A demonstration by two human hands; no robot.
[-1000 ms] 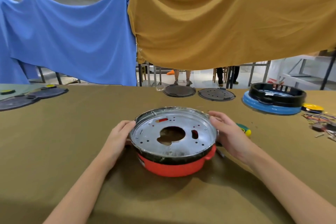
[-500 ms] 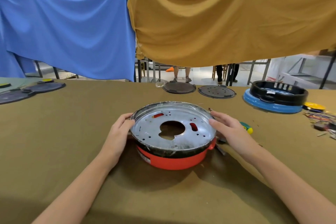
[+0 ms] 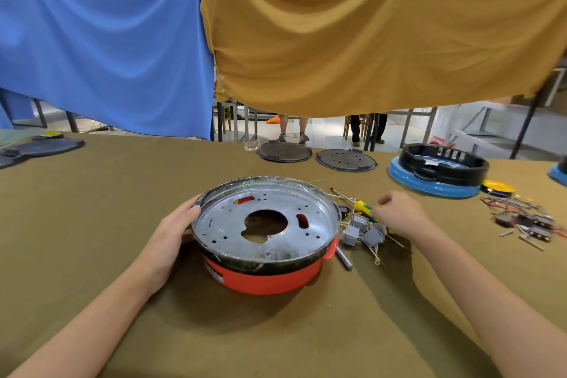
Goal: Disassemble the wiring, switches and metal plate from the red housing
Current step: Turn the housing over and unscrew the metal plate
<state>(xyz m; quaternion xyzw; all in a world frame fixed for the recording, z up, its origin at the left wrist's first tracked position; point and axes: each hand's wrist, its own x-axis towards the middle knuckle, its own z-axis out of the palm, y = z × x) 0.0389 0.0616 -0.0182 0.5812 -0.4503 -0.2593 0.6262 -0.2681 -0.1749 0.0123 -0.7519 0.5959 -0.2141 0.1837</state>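
The red housing [image 3: 270, 279] sits at the table's middle, with a black band under its rim. A round metal plate [image 3: 221, 224] with a big centre hole lies inside its top. My left hand [image 3: 171, 233] presses against the housing's left rim, thumb along the edge. My right hand [image 3: 402, 215] is off the housing, to its right, with fingers curled over a yellow-green screwdriver [image 3: 362, 207]. I cannot tell whether it grips the tool. Grey switches [image 3: 359, 230] with thin wires lie loose beside the housing, just under that hand.
A blue-and-black housing [image 3: 438, 175] stands at the back right, with a yellow disc [image 3: 497, 187] and a pile of wires and switches [image 3: 527, 218] near it. Two dark round plates [image 3: 283, 152] [image 3: 346, 159] lie at the far edge. A small metal pin [image 3: 343, 258] lies by the red housing.
My right hand has left the housing's right rim and moved right onto the screwdriver, uncovering the grey switches and wires. My left hand stays on the left rim.
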